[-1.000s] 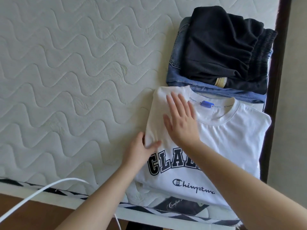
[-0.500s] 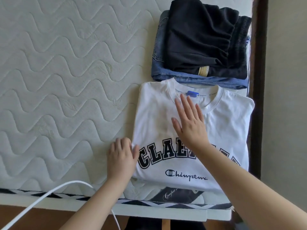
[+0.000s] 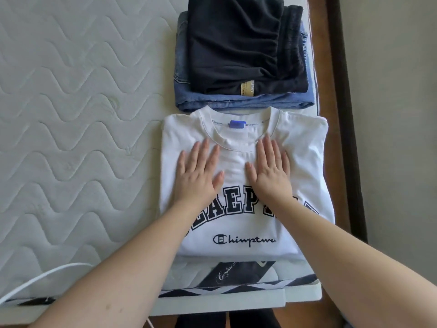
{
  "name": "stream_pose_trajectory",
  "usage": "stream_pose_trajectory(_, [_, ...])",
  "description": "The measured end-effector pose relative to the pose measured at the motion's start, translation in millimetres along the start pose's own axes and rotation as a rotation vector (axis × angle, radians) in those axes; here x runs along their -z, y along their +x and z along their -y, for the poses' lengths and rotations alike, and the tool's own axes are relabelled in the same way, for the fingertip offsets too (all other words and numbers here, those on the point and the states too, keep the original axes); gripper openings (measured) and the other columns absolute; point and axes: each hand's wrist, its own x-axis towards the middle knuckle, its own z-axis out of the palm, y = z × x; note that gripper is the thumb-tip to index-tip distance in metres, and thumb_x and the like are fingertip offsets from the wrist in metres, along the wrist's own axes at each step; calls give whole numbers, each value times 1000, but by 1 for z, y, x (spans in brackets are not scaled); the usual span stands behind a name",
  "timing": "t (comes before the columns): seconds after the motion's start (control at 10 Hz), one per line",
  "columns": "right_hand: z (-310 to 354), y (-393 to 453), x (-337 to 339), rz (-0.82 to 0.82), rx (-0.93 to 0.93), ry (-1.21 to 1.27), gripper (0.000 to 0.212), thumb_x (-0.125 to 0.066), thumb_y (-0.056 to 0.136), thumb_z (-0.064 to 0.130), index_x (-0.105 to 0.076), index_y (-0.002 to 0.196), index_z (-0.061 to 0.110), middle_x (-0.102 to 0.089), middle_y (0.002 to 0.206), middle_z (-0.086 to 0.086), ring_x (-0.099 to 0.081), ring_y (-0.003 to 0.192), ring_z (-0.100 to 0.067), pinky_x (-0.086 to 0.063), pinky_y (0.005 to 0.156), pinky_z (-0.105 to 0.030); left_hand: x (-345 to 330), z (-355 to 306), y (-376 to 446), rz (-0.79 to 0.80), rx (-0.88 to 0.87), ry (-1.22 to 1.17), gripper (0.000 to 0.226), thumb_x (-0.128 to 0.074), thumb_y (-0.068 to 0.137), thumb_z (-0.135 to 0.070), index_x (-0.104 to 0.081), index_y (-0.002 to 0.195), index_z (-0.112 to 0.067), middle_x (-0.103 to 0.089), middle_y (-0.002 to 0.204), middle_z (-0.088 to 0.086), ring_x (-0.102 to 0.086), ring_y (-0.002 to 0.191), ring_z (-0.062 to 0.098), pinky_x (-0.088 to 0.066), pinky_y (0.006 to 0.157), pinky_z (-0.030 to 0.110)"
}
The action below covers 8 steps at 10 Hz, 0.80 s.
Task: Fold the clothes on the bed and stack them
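Pressing flat, I see left hand (image 3: 197, 172) and right hand (image 3: 269, 170), fingers straight, on folded white T-shirt (image 3: 305, 162) with navy lettering, lying at mattress (image 3: 71, 114) edge, just beside folded dark stack (image 3: 241, 50).

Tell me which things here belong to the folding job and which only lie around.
Job: white T-shirt under left hand and right hand; black garment stacked on folded jeans.
Not job: white cable; mattress.
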Motion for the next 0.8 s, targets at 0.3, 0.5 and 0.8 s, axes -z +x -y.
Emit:
stream_pose_trajectory(0.3, [-54,-94,6,41,-105,-16,64,-24,102,48,-7,158,21,-3,165,1,3,151,-13,7,122,-34,-9,7,-106,-24,58,-43,64,-26,99,-46,-23,155,-14,-18,162,9,-18,150,26,-20,119,49])
stream_pose_trajectory(0.5, [-44,-165,-5,100,-38,44,63,-27,103,43,-4,157,22,4,163,1,9,150,-12,6,122,-36,-11,0,-167,60,16,-21,59,-29,100,-44,-30,153,-19,-22,161,11,-24,147,30,-27,115,55])
stream_pose_trajectory(0.8, [-24,-174,54,396,-46,93,59,-31,102,46,-19,155,22,-14,164,-5,-14,150,-21,-15,118,-37,71,-23,-161,423,163,-28,55,-35,98,-45,-29,151,-29,-31,156,2,-28,142,21,-19,114,52])
